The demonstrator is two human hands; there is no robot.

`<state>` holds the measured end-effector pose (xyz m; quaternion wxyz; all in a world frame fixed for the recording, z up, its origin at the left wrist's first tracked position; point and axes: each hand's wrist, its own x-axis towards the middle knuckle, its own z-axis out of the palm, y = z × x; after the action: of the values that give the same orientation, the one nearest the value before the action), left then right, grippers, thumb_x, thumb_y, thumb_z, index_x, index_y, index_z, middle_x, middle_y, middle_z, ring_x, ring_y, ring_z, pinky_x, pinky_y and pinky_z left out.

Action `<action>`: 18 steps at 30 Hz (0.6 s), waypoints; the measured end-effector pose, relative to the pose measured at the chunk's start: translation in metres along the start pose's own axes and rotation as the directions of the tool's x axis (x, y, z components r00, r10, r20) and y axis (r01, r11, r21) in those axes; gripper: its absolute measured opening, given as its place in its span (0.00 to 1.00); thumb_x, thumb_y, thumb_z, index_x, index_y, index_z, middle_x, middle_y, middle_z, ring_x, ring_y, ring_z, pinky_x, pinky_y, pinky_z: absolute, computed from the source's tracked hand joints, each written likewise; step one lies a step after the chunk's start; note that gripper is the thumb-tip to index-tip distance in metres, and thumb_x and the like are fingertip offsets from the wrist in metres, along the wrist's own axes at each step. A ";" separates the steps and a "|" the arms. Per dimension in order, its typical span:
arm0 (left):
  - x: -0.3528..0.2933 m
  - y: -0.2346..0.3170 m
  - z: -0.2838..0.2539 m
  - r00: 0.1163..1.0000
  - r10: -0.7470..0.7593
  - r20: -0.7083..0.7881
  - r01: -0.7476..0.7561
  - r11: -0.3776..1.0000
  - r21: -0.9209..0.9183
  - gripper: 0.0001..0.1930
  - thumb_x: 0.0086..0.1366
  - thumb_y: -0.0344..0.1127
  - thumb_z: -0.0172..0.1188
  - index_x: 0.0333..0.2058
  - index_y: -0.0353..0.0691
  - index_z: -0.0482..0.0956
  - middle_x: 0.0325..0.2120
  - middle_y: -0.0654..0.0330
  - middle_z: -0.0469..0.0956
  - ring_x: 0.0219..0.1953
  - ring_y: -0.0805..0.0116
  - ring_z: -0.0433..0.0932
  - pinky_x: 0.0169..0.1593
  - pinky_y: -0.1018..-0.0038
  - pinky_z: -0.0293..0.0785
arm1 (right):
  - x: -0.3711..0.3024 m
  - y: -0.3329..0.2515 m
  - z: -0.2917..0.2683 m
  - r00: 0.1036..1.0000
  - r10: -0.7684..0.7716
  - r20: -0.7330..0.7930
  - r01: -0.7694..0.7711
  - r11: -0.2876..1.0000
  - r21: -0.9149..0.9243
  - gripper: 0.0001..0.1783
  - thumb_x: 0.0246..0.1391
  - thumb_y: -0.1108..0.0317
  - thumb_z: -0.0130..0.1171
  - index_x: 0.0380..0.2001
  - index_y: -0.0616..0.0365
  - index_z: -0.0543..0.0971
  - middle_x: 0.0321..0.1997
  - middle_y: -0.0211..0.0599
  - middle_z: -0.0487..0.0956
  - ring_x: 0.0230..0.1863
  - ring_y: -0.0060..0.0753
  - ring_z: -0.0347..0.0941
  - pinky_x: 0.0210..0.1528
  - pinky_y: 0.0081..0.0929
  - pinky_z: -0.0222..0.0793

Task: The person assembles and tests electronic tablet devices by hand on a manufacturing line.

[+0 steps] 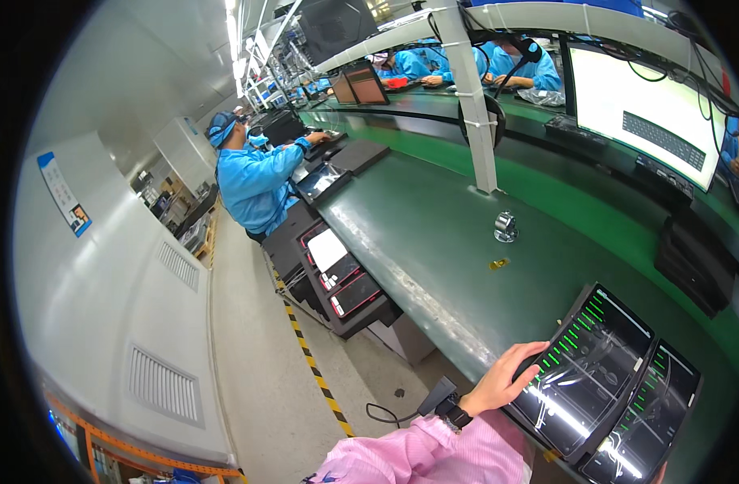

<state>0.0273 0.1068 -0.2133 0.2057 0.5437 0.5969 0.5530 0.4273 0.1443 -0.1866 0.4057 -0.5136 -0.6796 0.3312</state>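
Two flat black touchscreen devices (587, 379) (647, 411) lie side by side at the lower right of the bench, both lit with rows of green bars and glossy with reflected light. My left hand (502, 379) rests at the left edge of the larger one, fingers stretched out onto its screen. A black band with a small box and a cord (442, 402) circles that wrist, below a pink striped sleeve (434, 452). Only a sliver of my right hand (660, 474) shows beside the second screen's lower right corner; its fingers are hidden.
On the green bench (434, 234) stand a shiny metal ring-shaped part (505, 227), a yellow tape scrap (499, 264) and a white post (474, 121). A monitor (643, 113) is at the right. Black trays (337, 274) hold devices near a co-worker in blue (252, 177).
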 end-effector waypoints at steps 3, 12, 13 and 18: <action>0.002 0.000 0.001 1.000 0.005 0.000 -0.005 1.000 -0.006 0.21 0.65 0.34 0.48 0.54 0.31 0.64 0.53 0.50 0.68 0.56 0.57 0.66 0.59 0.68 0.59 | 0.002 -0.007 0.002 1.000 0.006 0.003 -0.006 1.000 -0.008 0.50 0.36 0.55 0.70 0.62 0.57 0.58 0.64 0.51 0.57 0.65 0.47 0.51 0.66 0.43 0.44; -0.002 0.004 0.005 0.998 -0.064 -0.020 0.062 0.994 -0.089 0.22 0.62 0.33 0.50 0.54 0.31 0.64 0.53 0.51 0.70 0.54 0.57 0.68 0.57 0.68 0.60 | 0.005 -0.005 0.006 0.991 -0.135 0.025 0.137 0.963 -0.230 0.49 0.37 0.49 0.68 0.61 0.58 0.60 0.65 0.51 0.57 0.65 0.50 0.51 0.65 0.45 0.45; -0.002 0.004 0.005 0.997 -0.075 -0.022 0.073 0.993 -0.090 0.22 0.62 0.33 0.50 0.54 0.31 0.64 0.53 0.51 0.70 0.54 0.56 0.68 0.57 0.68 0.60 | 0.005 -0.006 0.006 0.991 -0.136 0.022 0.137 0.964 -0.229 0.49 0.37 0.49 0.68 0.61 0.58 0.60 0.65 0.51 0.57 0.65 0.50 0.51 0.65 0.45 0.45; -0.001 0.000 0.003 0.999 -0.029 -0.018 0.028 0.998 -0.054 0.22 0.63 0.30 0.51 0.55 0.31 0.63 0.51 0.48 0.67 0.53 0.58 0.71 0.56 0.69 0.67 | 0.006 -0.015 0.007 0.998 -0.058 0.033 0.063 0.975 -0.213 0.49 0.36 0.47 0.68 0.60 0.57 0.62 0.65 0.51 0.57 0.65 0.51 0.51 0.65 0.48 0.45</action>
<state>0.0306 0.1067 -0.2144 0.2226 0.5244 0.5913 0.5708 0.4138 0.1458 -0.1757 0.3487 -0.5289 -0.7321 0.2504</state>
